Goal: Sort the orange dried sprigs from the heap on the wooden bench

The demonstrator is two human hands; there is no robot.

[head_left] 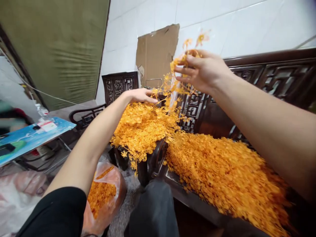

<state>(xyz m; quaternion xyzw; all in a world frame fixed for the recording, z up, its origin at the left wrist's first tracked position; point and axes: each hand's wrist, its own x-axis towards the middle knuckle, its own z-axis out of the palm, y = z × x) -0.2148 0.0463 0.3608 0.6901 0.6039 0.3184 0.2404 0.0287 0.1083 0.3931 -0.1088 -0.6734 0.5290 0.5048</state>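
On my feed the right hand (203,70) is up in front of the tiled wall, fingers curled round a tuft of orange strands (175,84) that trails down toward the left-hand heap (142,126); the left hand (140,95) is low over that heap, palm down, fingers fairly straight; can't tell whether they pinch a strand or only rest there; the larger heap (222,171) lies along the dark wooden bench (278,79), near the smaller one.

Handling, my judgement: I'd keep the right grip light, since the pieces look thin and tangled; lift slowly, let the left hand steady the heap near where the tuft hangs; tease snags apart rather than yank; keep loose ends off the bench carving, which looks easy to catch on.

Hard to read: right fingertips blurred and partly behind strands; tuft's lower end merges with the heap, so I can't say if it's free; right forearm covers part of the bench back; left forearm cuts across the plastic bag (120,181), so its far side is hidden.
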